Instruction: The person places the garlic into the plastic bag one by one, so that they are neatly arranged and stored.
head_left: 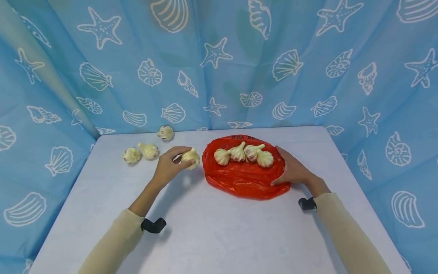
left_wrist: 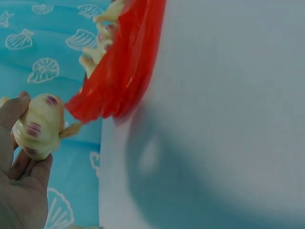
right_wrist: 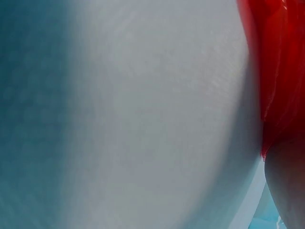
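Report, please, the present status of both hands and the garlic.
Left hand holds garlic bulb beside red bag. Right hand holds bag's right side. Four bulbs visible inside. No obstruction seen.

blue curtain (head_left: 222,82), back and both sides | white shell-and-starfish print (head_left: 215,52) | white tabletop (head_left: 232,236)

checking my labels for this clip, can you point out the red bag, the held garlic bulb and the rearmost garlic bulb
Red bag (head_left: 241,176), head view: plastic on its near side
Held garlic bulb (left_wrist: 40,125), left wrist view: middle of its body
Rearmost garlic bulb (head_left: 166,133), head view: rounded body
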Available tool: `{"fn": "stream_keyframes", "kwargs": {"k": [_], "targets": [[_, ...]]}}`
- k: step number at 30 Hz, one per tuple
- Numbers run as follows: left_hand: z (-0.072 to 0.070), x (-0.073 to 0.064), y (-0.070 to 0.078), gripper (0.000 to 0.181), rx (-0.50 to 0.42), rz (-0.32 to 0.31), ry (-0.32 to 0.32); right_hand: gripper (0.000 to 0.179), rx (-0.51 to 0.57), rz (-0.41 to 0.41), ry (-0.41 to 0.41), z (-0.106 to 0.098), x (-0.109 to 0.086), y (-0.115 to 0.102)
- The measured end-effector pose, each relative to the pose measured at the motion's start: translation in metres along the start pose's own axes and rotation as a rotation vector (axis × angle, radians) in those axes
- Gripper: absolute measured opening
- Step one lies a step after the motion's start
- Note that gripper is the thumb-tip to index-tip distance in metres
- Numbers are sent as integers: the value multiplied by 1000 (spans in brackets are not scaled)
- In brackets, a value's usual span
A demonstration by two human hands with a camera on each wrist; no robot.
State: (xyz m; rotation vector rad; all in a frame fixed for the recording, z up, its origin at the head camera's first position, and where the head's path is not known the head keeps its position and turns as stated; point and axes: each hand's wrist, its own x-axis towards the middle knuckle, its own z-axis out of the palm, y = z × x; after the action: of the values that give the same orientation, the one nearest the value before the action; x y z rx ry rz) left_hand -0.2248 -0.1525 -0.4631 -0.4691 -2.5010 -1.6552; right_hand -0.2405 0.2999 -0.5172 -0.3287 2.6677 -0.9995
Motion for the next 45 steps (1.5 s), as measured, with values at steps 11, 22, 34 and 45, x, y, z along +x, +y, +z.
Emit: {"fn": "stream_keyframes", "kwargs": {"k": [11, 22, 34, 45], "targets": [[47, 23, 15, 40, -71, 57, -60, 141, 20, 1, -9, -1, 1, 2], [104, 42, 27, 48, -55, 122, -140, 141, 36, 18, -4, -3, -2, 0], [145, 44, 25, 49, -74, 120, -210, 137, 21, 6, -11, -2, -1, 0], [170, 42, 28, 48, -52, 173, -230, 137, 28, 9, -9, -3, -1, 1]]}}
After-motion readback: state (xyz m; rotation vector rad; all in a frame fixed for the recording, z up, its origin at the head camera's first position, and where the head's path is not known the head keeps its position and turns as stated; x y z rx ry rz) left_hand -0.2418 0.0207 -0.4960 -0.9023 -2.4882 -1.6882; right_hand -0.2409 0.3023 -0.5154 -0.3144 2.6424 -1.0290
